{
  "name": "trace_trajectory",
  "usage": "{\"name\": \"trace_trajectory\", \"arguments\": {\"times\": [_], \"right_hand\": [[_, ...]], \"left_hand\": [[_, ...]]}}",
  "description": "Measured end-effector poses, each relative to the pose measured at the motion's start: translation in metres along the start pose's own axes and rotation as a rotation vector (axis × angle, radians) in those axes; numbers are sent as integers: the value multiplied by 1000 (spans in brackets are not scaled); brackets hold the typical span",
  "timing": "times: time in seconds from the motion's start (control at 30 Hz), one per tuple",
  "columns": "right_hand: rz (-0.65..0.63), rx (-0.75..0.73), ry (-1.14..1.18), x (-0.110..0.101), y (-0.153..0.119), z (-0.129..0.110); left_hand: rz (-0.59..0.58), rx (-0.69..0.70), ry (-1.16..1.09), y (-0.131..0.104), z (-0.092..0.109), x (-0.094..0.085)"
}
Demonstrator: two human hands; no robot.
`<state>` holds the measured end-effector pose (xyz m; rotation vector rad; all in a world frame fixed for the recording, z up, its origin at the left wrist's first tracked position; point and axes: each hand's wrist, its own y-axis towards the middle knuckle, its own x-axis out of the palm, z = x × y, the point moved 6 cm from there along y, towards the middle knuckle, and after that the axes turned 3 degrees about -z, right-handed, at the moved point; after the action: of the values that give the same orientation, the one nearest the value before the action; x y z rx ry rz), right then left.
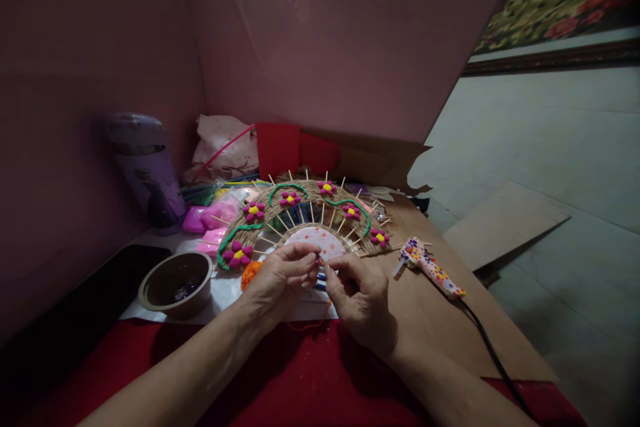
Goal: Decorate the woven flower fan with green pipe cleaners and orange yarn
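Pinched fingers of my left hand (287,275) and my right hand (363,293) meet near the middle of the view. A bit of orange yarn (327,310) trails below them; what exactly lies between the fingertips is too small to tell. Just behind is a half-round twine and stick piece (313,190) with magenta flowers (237,255), green cords and a dotted white cloth centre (317,237). An orange yarn ball (251,273) sits beside my left wrist.
At the left are a brown bowl (176,283) and a purple bottle (150,177). A flower-patterned glue gun (433,268) with a black cord lies on brown board (450,320) at the right. Pink packets (213,217) and red sheets (279,149) are behind.
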<state>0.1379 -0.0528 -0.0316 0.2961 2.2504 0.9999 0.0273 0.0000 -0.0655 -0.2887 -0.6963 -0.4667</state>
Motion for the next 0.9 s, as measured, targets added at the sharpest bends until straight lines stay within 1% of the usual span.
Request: {"name": "trace_trajectory", "arguments": {"times": [0.33,0.67,0.8,0.9], "right_hand": [[5,-8,-5,-1,1,-2],[10,-26,-3,-1,1,-3],[12,-28,-5,-1,1,-3],[21,-30,-18,-1,1,-3]], "left_hand": [[-17,-3,-1,-1,0,1],[2,-10,14,1,-2,-2],[-24,-5,7,1,-3,-1],[-7,-9,7,0,-2,-1]]}}
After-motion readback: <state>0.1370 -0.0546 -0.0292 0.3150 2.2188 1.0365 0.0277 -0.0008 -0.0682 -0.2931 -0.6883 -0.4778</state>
